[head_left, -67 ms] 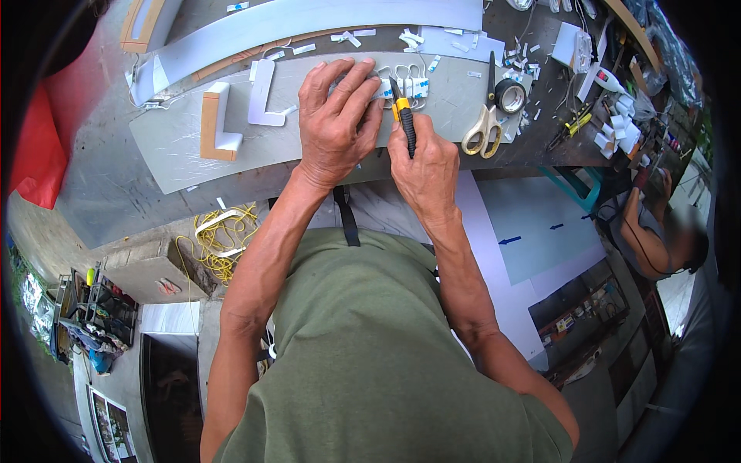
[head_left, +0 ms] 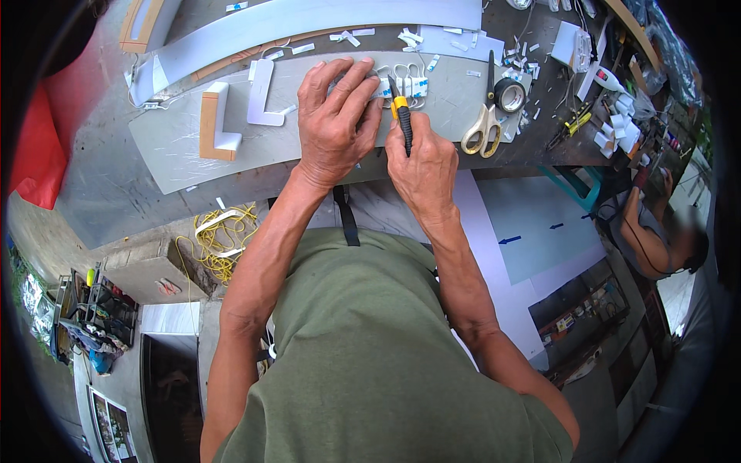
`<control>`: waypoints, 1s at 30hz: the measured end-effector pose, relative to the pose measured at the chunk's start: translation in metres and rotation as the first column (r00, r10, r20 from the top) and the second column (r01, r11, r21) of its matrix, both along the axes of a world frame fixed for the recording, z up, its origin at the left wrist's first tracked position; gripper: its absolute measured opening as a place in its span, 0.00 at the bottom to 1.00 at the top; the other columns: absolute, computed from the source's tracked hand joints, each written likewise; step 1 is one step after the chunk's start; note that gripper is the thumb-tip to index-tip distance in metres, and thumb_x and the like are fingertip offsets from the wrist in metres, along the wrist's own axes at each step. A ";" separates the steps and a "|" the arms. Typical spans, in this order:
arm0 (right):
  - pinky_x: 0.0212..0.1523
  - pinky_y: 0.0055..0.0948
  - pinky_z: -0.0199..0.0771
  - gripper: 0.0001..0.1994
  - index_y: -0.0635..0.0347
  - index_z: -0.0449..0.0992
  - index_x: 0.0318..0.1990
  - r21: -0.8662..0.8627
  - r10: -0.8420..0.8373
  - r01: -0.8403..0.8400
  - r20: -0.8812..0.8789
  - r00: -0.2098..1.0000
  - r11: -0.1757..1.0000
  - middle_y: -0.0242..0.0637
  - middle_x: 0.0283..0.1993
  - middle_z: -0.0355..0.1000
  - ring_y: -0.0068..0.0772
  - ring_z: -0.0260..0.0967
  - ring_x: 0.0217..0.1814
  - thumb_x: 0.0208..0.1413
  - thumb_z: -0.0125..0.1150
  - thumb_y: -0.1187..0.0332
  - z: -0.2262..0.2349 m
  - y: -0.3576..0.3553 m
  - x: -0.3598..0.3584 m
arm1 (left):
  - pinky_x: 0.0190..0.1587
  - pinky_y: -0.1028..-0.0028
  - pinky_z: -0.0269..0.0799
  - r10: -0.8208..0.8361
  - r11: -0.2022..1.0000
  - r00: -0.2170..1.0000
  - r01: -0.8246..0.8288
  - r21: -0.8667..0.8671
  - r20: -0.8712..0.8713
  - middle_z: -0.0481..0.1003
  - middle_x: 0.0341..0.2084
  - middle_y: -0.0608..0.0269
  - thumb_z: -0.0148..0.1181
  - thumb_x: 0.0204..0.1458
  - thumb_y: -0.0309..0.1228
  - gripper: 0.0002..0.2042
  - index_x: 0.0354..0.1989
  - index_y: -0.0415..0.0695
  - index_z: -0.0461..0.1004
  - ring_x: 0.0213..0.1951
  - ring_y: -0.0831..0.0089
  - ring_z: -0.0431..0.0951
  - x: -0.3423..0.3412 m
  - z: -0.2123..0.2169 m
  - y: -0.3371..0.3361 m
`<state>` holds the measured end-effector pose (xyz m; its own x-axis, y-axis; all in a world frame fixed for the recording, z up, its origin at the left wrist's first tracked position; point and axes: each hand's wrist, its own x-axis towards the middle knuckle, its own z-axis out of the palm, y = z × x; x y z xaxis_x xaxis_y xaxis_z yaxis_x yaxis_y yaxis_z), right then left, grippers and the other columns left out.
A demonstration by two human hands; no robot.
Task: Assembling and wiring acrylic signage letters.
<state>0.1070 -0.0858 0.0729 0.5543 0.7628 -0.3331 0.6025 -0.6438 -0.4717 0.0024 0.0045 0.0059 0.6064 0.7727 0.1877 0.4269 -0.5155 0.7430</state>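
Note:
On the grey sheet (head_left: 270,170) lies a row of white wired modules (head_left: 417,87) with blue-marked backing and looped thin wires. My left hand (head_left: 336,116) rests on its left end, fingers spread and slightly bent, covering part of it. My right hand (head_left: 424,160) is closed around the yellow and black utility knife (head_left: 402,119). Its blade points away from me, at the modules just right of my left fingers. Whether the edge touches them I cannot tell. Left of my hands are a white L-shaped piece (head_left: 262,96) and a wood-toned L-shaped block (head_left: 220,127).
Scissors (head_left: 482,131) and a roll of black tape (head_left: 509,96) lie right of the knife. White scraps (head_left: 411,38) litter the table by a long curved white panel (head_left: 309,25). Tools and small white pieces (head_left: 617,131) crowd the right. Another person (head_left: 652,239) is at far right.
My right hand and the knife have shifted very slightly left. My left hand and the modules look the same as before.

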 end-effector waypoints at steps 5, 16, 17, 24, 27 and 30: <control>0.23 0.45 0.72 0.07 0.65 0.70 0.35 0.009 0.008 -0.009 0.051 0.999 1.000 0.50 0.20 0.73 0.54 0.75 0.21 0.59 0.62 0.71 -0.002 0.002 -0.006 | 0.65 0.54 0.62 0.007 0.999 1.000 -0.008 0.038 0.026 0.78 0.53 0.63 0.70 0.45 0.25 0.13 0.41 0.42 0.80 0.59 0.61 0.71 0.003 -0.004 0.002; 0.22 0.44 0.71 0.09 0.65 0.70 0.35 -0.076 -0.071 0.065 -0.085 0.994 0.995 0.48 0.19 0.73 0.51 0.74 0.19 0.60 0.61 0.69 0.013 -0.009 -0.002 | 0.66 0.55 0.62 -0.016 0.999 1.000 0.015 0.042 0.014 0.78 0.54 0.62 0.70 0.46 0.25 0.14 0.43 0.41 0.80 0.60 0.60 0.71 0.000 -0.002 0.005; 0.22 0.44 0.71 0.09 0.65 0.70 0.35 -0.075 -0.072 0.066 -0.086 0.994 0.995 0.48 0.19 0.73 0.51 0.74 0.19 0.60 0.61 0.69 0.014 -0.009 -0.003 | 0.66 0.56 0.63 -0.028 1.000 0.999 0.028 -0.003 0.035 0.77 0.54 0.61 0.70 0.46 0.25 0.14 0.43 0.41 0.79 0.60 0.60 0.71 -0.001 0.001 0.007; 0.21 0.44 0.70 0.09 0.65 0.69 0.35 0.030 -0.073 0.077 -0.119 0.990 0.997 0.47 0.17 0.71 0.50 0.73 0.18 0.60 0.61 0.69 0.005 -0.002 -0.001 | 0.64 0.59 0.66 -0.057 0.998 0.995 0.058 -0.014 0.080 0.77 0.54 0.60 0.70 0.45 0.23 0.14 0.43 0.40 0.79 0.60 0.59 0.72 -0.007 -0.003 0.011; 0.21 0.44 0.70 0.09 0.65 0.69 0.35 0.024 -0.070 0.073 -0.122 0.990 0.997 0.47 0.17 0.71 0.50 0.73 0.18 0.60 0.61 0.69 0.002 -0.002 -0.001 | 0.64 0.59 0.66 -0.048 0.999 0.996 0.049 -0.019 0.072 0.77 0.54 0.60 0.71 0.45 0.23 0.14 0.42 0.41 0.79 0.60 0.59 0.72 -0.008 -0.005 0.010; 0.21 0.45 0.70 0.09 0.65 0.69 0.34 0.036 -0.064 0.069 -0.114 0.991 0.997 0.47 0.17 0.71 0.51 0.73 0.18 0.60 0.61 0.69 0.000 -0.002 -0.001 | 0.64 0.59 0.66 -0.050 0.998 0.995 0.053 -0.026 0.084 0.77 0.54 0.61 0.71 0.45 0.24 0.14 0.43 0.41 0.80 0.60 0.60 0.72 -0.008 -0.006 0.010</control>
